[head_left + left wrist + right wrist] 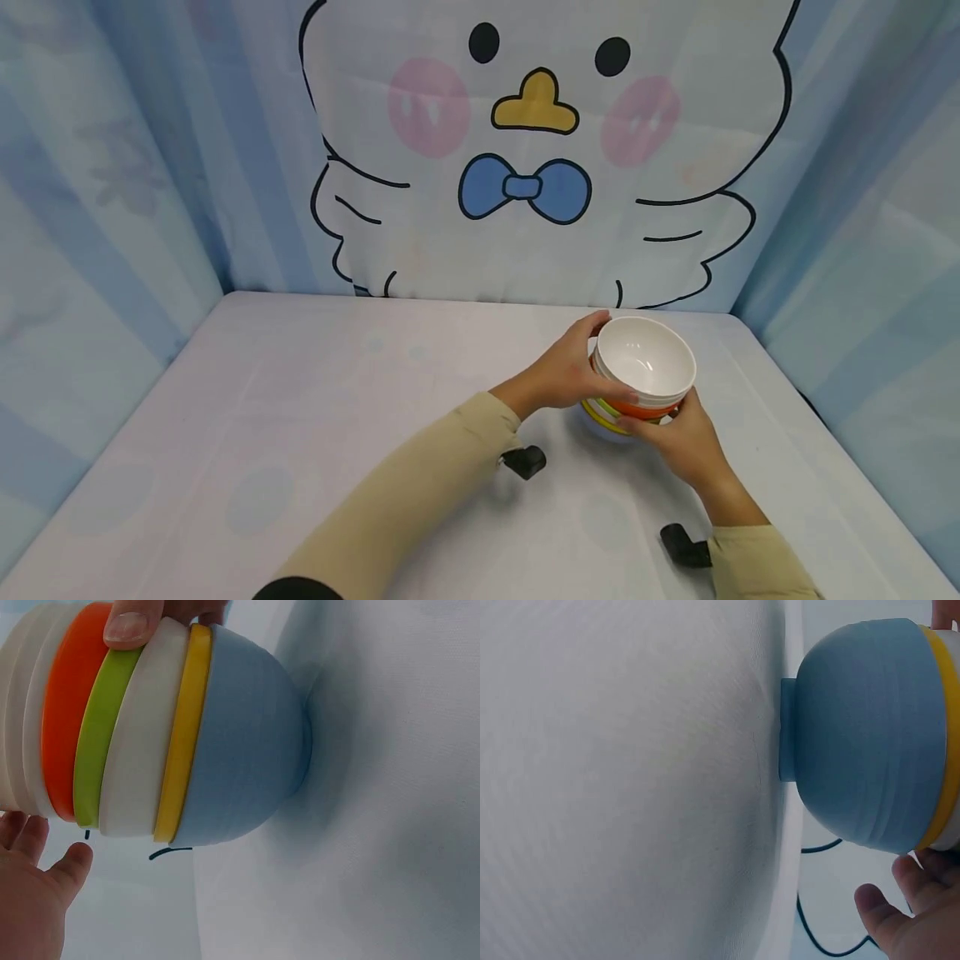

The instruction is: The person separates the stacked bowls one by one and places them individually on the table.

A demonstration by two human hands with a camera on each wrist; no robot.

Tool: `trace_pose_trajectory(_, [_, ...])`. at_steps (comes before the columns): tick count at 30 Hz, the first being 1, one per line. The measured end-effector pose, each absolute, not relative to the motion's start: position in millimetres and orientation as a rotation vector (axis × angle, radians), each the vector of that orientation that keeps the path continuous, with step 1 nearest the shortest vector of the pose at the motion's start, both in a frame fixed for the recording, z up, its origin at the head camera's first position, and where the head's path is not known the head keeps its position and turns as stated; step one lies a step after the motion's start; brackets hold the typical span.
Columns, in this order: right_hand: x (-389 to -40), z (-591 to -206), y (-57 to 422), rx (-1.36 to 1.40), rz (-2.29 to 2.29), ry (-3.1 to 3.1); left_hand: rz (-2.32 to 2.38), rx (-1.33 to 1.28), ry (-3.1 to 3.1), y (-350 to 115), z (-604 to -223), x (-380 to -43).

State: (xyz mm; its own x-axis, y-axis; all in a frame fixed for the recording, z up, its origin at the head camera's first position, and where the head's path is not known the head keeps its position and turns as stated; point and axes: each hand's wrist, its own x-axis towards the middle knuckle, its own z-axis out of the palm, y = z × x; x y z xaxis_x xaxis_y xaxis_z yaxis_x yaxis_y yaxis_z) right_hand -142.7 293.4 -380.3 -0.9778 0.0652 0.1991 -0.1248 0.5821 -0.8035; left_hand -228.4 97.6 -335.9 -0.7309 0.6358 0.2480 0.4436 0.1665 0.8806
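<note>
A stack of nested bowls stands upright toward the table's back right, both my hands around it. At its top is a white bowl [647, 358], its inside bare. Below come more white rims, an orange bowl [71, 712], a green rim [105, 735], another white one and a yellow rim [184, 735]. The lowest, a light blue bowl [870, 735], has its foot at the tabletop. From the left, my left hand [566, 367] grips the upper bowls, thumb across the front. My right hand [686, 442] holds the near right side lower down, thumb by the coloured rims.
A white cloth covers the table [300, 375]. Behind it hangs a curtain [525, 258] with a cartoon bird, and striped blue curtains [97, 250] close both sides. A black wrist piece [525, 461] sticks out below the left sleeve, another [684, 546] beside the right sleeve.
</note>
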Motion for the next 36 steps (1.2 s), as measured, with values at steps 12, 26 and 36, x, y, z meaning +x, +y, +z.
trace_pose_trajectory(12, [-145.6,-384.2,294.9,0.075,1.348,-2.587,1.581,1.046,2.237,113.8,-340.0,-231.5])
trace_pose_trajectory(26, [-145.1,-383.4,295.6,0.071,1.326,-2.611,1.610,0.990,2.272,116.3,-342.2,-228.8])
trace_pose_trajectory(36, [-144.1,-382.0,295.8,0.072,1.323,-2.612,1.661,0.958,2.269,111.6,-334.0,-229.1])
